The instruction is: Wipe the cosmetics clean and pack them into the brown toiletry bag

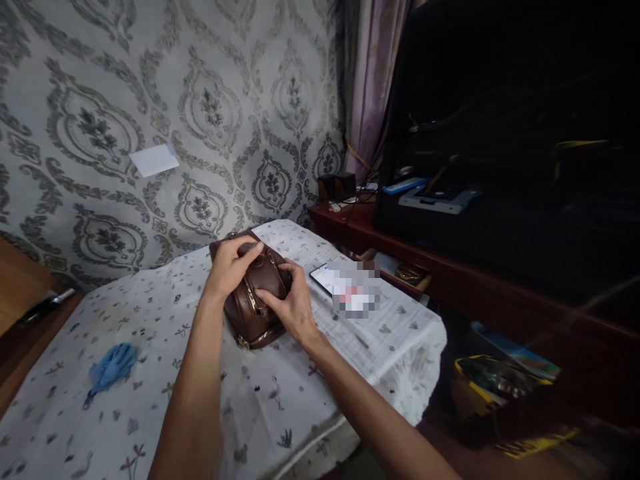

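Note:
A brown leather bag [263, 273] with gold-coloured zippers lies on the cloth-covered table [350, 333], a little left of the middle. My left hand [235, 260] wraps over its far left side, thumb lying across the top. On the near right side, my right hand [293, 300] grips the bag, with the thumb on the front by a zipper and the fingers curled round the edge. Just right of the bag lies a smartphone [321, 275], partly covered by a blurred patch. The fingers on the bag's far side are partly hidden.
A crumpled blue cloth item [114, 367] rests on the table's left. A dark red desk [460, 270] with a large black screen [510, 107] stands at right, its drawer [400, 273] pulled out. Below it sits a black and yellow bag [475, 387]. Patterned wallpaper rises behind.

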Demonstrator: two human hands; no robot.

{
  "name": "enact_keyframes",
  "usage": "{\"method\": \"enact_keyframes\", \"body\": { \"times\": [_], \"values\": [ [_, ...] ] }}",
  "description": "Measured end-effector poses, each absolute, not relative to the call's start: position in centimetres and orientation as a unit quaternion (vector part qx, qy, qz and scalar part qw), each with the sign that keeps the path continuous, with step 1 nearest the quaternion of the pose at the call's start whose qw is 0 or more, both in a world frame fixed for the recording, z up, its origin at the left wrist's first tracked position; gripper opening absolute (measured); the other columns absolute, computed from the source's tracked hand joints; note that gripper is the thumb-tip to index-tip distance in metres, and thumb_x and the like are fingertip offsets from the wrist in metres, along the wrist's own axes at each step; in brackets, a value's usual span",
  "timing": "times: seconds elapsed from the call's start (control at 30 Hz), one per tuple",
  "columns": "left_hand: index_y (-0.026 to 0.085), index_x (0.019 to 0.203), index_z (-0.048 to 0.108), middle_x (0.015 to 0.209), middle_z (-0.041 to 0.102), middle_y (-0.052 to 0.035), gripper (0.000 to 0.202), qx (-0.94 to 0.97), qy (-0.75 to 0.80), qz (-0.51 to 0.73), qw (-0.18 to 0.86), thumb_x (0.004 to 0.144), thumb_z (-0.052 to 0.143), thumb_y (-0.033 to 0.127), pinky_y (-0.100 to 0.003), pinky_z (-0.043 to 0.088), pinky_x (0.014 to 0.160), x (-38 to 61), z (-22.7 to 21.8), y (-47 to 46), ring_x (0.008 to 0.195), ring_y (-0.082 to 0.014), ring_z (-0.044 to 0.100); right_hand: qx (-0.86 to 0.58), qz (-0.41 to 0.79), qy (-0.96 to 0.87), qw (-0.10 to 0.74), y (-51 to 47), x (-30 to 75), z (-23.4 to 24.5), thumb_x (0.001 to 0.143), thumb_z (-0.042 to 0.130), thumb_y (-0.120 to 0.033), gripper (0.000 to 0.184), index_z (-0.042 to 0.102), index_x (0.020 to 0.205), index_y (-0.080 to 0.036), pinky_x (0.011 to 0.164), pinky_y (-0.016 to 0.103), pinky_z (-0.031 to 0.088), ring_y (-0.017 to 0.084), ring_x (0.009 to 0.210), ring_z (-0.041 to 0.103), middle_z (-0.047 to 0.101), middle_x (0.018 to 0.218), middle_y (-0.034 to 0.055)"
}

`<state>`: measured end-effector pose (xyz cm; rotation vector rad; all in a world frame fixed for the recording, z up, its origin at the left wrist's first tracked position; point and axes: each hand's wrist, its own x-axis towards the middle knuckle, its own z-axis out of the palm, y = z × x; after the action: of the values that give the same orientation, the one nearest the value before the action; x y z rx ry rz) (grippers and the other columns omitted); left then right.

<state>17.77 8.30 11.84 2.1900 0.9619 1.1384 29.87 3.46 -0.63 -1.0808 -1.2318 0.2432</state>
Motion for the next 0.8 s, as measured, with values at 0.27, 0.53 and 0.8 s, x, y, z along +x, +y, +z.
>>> {"method": "enact_keyframes", "body": {
  "times": [0.27,0.53,0.8],
  "values": [
    [0.021,0.105,0.069,0.1,0.074,-0.0043,0.032,0.776,0.504,0.373,0.061,0.08,0.064,0.042,-0.034,0.047,0.082,15.4,13.5,7.4,0.09,-0.0234,0.064,-0.47,0.02,-0.577,0.667,2.9,29.5,-0.6,0.086,0.068,-0.053,0.058,0.05,0.132,-0.022,0.113,0.057,0.04,0.034,0.135,0.048,0.053,0.138,0.0166],
    [0.021,0.094,0.069,0.09,0.074,-0.0056,0.018,0.759,0.549,0.349,0.036,0.084,0.06,0.034,-0.033,0.046,0.078,14.1,13.5,7.8,0.087,-0.0244,0.067,-0.426,-0.102,-0.646,0.625,1.9,29.4,0.2,0.095,0.057,-0.03,0.021,0.066,0.114,-0.027,0.109,0.054,0.042,0.031,0.133,0.049,0.052,0.141,0.0112],
    [0.02,0.094,0.069,0.082,0.071,-0.0035,0.019,0.766,0.542,0.346,-0.007,0.086,0.052,0.025,-0.031,0.041,0.07,14.4,13.6,7.5,0.075,-0.0209,0.062,-0.424,-0.124,-0.658,0.61,2.3,29.1,-0.1,0.091,0.065,-0.036,0.022,0.066,0.11,-0.026,0.104,0.053,0.042,0.032,0.127,0.052,0.061,0.13,0.0112]
  ]
}}
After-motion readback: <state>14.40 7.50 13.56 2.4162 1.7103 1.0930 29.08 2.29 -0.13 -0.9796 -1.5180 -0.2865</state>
